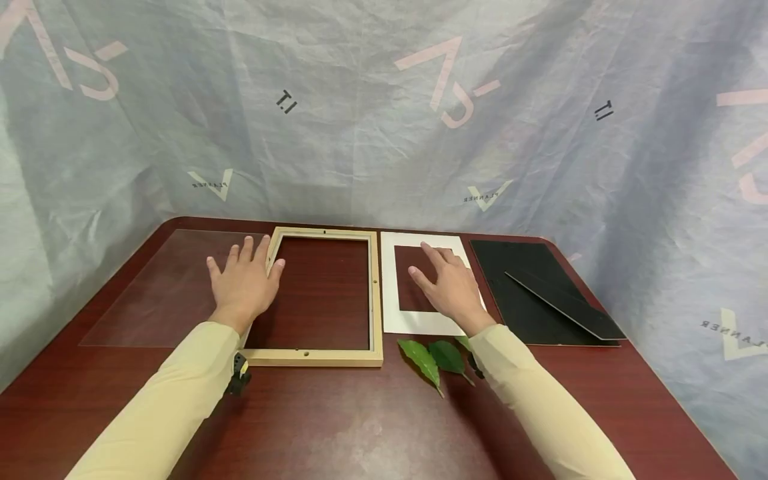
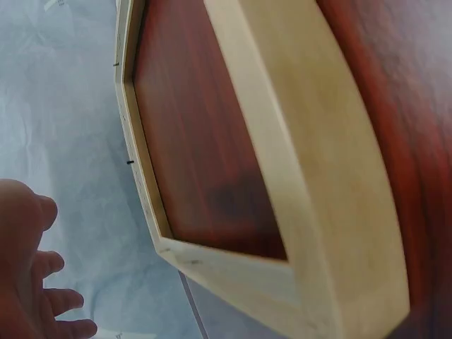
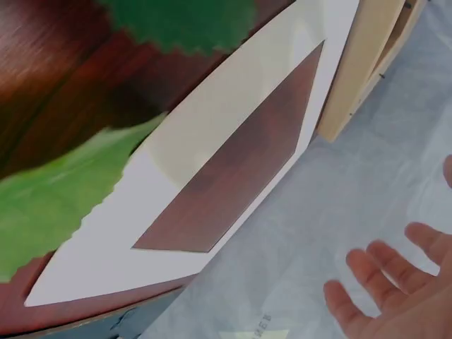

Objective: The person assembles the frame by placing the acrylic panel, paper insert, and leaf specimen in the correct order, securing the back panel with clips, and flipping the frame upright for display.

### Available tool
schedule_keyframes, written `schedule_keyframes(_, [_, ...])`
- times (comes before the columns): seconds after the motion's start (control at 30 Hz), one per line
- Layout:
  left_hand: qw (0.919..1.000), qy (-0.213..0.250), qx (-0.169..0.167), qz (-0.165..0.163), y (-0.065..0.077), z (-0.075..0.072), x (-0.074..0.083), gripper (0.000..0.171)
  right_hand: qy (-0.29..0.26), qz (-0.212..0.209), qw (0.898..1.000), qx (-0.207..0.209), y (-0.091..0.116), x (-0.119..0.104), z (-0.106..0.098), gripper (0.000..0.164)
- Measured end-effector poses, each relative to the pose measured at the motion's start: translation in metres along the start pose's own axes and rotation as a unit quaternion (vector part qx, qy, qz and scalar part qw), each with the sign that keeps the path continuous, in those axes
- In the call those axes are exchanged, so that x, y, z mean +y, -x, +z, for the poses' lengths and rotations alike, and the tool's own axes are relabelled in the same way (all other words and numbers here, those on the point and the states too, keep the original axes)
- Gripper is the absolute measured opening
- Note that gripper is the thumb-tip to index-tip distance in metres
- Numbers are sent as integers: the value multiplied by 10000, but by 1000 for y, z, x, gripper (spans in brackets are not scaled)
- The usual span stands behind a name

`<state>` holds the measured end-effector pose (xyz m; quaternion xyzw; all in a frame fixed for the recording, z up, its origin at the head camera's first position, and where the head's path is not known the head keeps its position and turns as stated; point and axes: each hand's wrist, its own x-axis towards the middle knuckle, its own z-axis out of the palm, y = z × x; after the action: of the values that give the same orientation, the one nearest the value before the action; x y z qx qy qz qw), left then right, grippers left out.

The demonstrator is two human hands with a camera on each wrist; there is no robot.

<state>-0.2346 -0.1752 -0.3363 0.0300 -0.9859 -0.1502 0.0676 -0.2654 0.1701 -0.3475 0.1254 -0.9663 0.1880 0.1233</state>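
Note:
My left hand (image 1: 243,287) is spread over the left side of a light wooden picture frame (image 1: 306,358), overlapping that side and the edge of a clear sheet (image 1: 162,287) in the head view. Over the right part of a white mat board (image 1: 389,287) with a rectangular window is my right hand (image 1: 451,288), its fingers loosely extended and holding nothing. Green leaves (image 1: 422,361) lie just below the mat, near the right wrist. In the left wrist view the left fingers (image 2: 63,301) are apart from the wooden frame (image 2: 282,127). The right wrist view has the fingers (image 3: 381,268) relaxed.
At the right of the reddish-brown table (image 1: 336,420) lies a black backing board (image 1: 510,267), its hinged stand (image 1: 570,310) sticking up at a slant. A grey printed cloth (image 1: 360,133) hangs behind the table and along its sides.

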Motion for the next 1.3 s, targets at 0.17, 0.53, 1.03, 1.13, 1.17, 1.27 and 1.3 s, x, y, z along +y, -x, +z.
schedule_keyframes(0.17, [9997, 49, 238, -33, 2, -4, -9, 64, -325, -138, 9990, -286, -7, -8, 2, 61])
schedule_keyframes(0.53, [9985, 148, 487, -184, 4, -9, -29, 61, -1159, -30, 9888, -942, -22, -21, 10, 61])
schedule_keyframes(1.03, [9955, -25, 804, -503, 9, -12, -67, 63, -1236, 135, 9799, -1563, -27, -25, 28, 57])
schedule_keyframes(1.13, [9949, -28, 831, -563, 11, -14, -74, 64, -1304, 149, 9783, -1606, -28, -25, 30, 58])
schedule_keyframes(1.17, [9947, -21, 848, -585, 11, -14, -76, 65, -1312, 126, 9779, -1624, -28, -25, 31, 58])
schedule_keyframes(1.27, [9937, 42, 916, -650, 12, -16, -81, 64, -1338, 78, 9765, -1690, -29, -27, 32, 59])
schedule_keyframes(1.3, [9934, 63, 928, -670, 13, -17, -83, 64, -1337, 60, 9762, -1707, -29, -28, 33, 59])
